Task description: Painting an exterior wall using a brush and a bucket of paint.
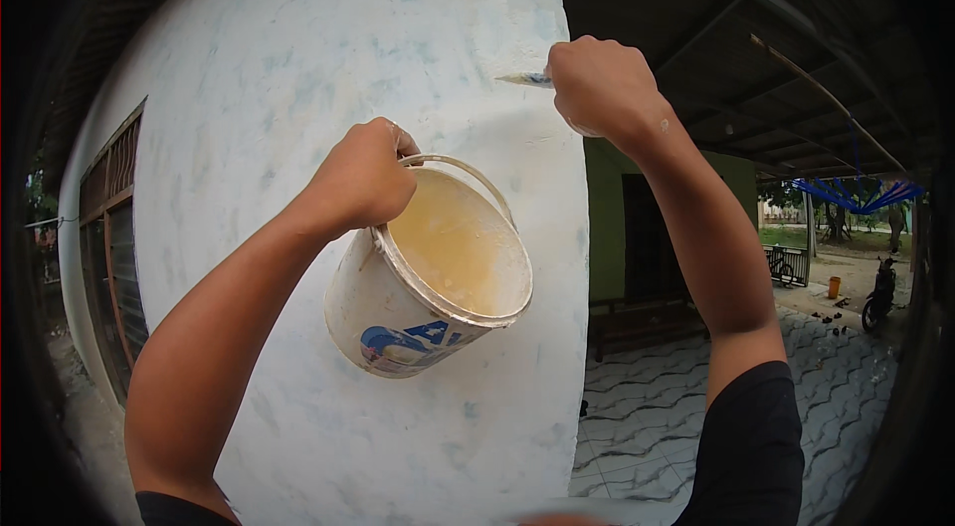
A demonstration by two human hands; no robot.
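My left hand (363, 178) is closed on the upper rim of a white plastic bucket (378, 292), by one end of its raised handle (466, 168). The bucket tilts in front of the wall, its mouth facing me. Yellowish, smeared walls show inside; how much it holds I cannot tell. Higher up, at the wall's right-hand corner, my right hand (602, 88) is wrapped round a paintbrush (524, 79). The brush's pale, tapered tip points left and lies close to the white wall (328, 58); whether it touches is unclear. Its grip is hidden in my fist.
Bluish and cream patches mottle the wall. A barred, brown-framed window (111, 227) is at the left. Beyond the wall's right edge lies a roofed porch with a patterned tile floor (647, 426) and a dark bench (642, 324). A motorcycle (879, 295) stands farther off.
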